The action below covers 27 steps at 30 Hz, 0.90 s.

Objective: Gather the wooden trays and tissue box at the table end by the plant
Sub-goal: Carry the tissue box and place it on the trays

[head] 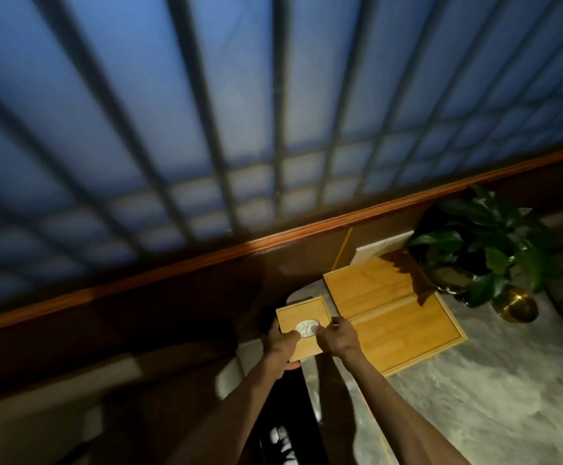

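Because the job is to bring everything together by the plant (484, 243), the box (301, 327) is held at the table's (508, 397) near-left corner, just beside the trays (394, 310) that already lie at that end. The left hand (278, 344) is closed around the box's left edge, thumb on the lid and fingers tucked beneath, so it appears to carry the weight. The right hand (337, 337) is curled at the right edge, fingertips on or near the white tissue; whether it pinches the tissue or only steadies the lid cannot be told. The two-handed grip probably keeps the box level as it is set down next to the trays.

The box is square and of pale wood, with a raised rim on the lid and an oval opening where crumpled tissue shows. It overhangs the table's edge slightly. The trays are two flat wooden panels with thin rims, end to end and touching, the far one partly shaded by the plant's leaves. A brass bowl (516, 307) sits near the plant.
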Each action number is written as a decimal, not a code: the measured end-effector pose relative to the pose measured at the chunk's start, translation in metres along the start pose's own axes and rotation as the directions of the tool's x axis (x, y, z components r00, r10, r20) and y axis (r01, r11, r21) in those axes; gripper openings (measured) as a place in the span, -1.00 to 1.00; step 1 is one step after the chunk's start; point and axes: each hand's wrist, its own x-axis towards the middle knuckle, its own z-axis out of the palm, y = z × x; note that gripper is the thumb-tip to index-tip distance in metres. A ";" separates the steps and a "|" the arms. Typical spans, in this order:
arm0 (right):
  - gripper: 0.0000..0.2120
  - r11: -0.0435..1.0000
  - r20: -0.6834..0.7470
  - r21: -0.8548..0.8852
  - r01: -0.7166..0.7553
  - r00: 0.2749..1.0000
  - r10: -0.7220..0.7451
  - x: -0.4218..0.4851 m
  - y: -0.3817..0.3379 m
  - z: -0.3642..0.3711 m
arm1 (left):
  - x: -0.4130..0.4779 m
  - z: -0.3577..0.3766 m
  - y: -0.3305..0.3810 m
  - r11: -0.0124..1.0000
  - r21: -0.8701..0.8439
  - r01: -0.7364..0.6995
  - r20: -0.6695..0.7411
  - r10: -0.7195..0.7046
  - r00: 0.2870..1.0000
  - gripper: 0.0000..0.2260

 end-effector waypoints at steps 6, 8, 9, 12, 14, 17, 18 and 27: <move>-0.81 0.998 -0.059 0.019 0.057 0.997 -0.056 0.034 -0.014 -0.011 | 0.026 0.006 0.022 0.987 0.036 -0.156 0.038 0.155 0.987 -0.42; -0.63 0.994 -0.061 0.088 0.066 0.996 -0.061 0.033 -0.019 -0.015 | 0.025 0.001 0.028 0.969 0.107 -0.223 0.070 0.216 0.974 -0.44; -0.55 0.991 -0.066 0.105 0.089 0.994 -0.082 0.028 -0.018 -0.016 | 0.024 -0.003 0.028 0.945 0.187 -0.267 0.088 0.255 0.963 -0.45; -0.41 0.954 -0.096 -0.169 0.247 0.959 -0.266 0.007 0.000 -0.009 | 0.021 -0.020 0.019 0.754 0.507 -0.417 0.171 0.386 0.906 -0.42; -0.37 0.827 -0.020 -0.431 0.361 0.913 -0.408 -0.002 0.020 0.000 | 0.018 -0.025 0.006 0.589 0.640 -0.492 0.255 0.442 0.860 -0.41; -0.31 0.732 0.093 -0.545 0.409 0.897 -0.432 -0.001 0.036 0.007 | 0.016 -0.023 -0.007 0.381 0.788 -0.484 0.336 0.393 0.856 -0.43; -0.31 0.723 0.098 -0.560 0.404 0.899 -0.426 0.001 0.034 0.007 | 0.017 -0.023 -0.008 0.331 0.819 -0.470 0.341 0.378 0.861 -0.42; -0.28 0.713 0.079 -0.616 0.335 0.927 -0.367 0.009 0.015 -0.002 | 0.020 -0.015 0.017 0.025 0.919 -0.393 0.363 0.334 0.870 -0.37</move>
